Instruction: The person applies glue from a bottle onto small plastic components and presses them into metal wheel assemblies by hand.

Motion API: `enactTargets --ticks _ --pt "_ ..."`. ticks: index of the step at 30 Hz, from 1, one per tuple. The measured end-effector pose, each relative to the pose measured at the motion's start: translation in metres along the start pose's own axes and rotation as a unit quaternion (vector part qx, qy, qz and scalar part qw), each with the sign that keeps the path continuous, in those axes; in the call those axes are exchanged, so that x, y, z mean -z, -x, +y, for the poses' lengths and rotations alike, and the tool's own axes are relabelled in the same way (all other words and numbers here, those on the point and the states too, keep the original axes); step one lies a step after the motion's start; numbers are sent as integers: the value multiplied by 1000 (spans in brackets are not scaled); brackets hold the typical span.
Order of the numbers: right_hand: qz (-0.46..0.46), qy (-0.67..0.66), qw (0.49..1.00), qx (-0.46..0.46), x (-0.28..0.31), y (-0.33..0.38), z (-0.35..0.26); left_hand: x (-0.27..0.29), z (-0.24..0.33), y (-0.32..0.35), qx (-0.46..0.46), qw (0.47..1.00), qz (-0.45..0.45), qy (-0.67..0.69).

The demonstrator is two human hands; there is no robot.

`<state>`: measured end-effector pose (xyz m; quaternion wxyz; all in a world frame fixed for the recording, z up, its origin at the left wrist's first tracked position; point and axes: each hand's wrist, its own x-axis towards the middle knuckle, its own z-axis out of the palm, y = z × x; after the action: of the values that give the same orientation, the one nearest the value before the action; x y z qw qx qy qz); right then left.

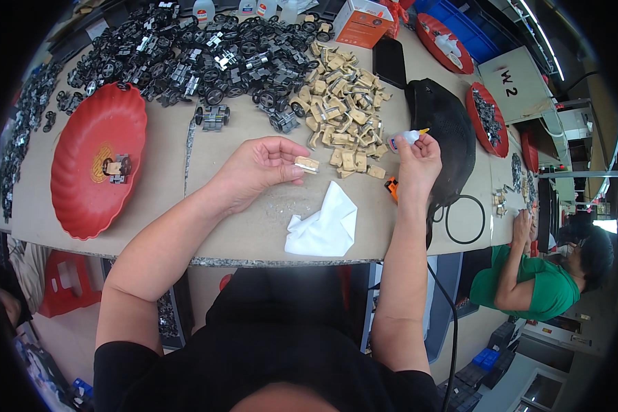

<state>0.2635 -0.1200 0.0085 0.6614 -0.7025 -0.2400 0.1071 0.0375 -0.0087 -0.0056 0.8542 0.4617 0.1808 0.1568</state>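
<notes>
Between thumb and fingers, my left hand (264,168) grips a small tan plastic part (307,164) with a silvery edge. My right hand (420,161) is closed on a small clear glue bottle (406,137) with a yellow tip, held up at the right of a pile of tan parts (347,103). Below the hands a folded white cloth (326,223) lies on the table (254,237). By my right wrist sits a small orange object (391,188), partly hidden.
Black wheeled chassis (213,62) heap up at the back left. A red scalloped tray (82,165) at left holds one assembled piece (117,168). A black bag (443,130) with a cable, a dark phone-like slab (389,62) and an orange-white box (361,24) stand right. Another person (535,281) works far right.
</notes>
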Motion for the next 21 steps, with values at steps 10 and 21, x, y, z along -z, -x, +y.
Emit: enactTargets --ticks 10,21 --pt "12 109 990 92 5 48 -18 -1 -1 1 -5 1000 7 13" --pt "-414 -91 890 -170 -39 52 -29 -1 2 2 -39 998 -9 41"
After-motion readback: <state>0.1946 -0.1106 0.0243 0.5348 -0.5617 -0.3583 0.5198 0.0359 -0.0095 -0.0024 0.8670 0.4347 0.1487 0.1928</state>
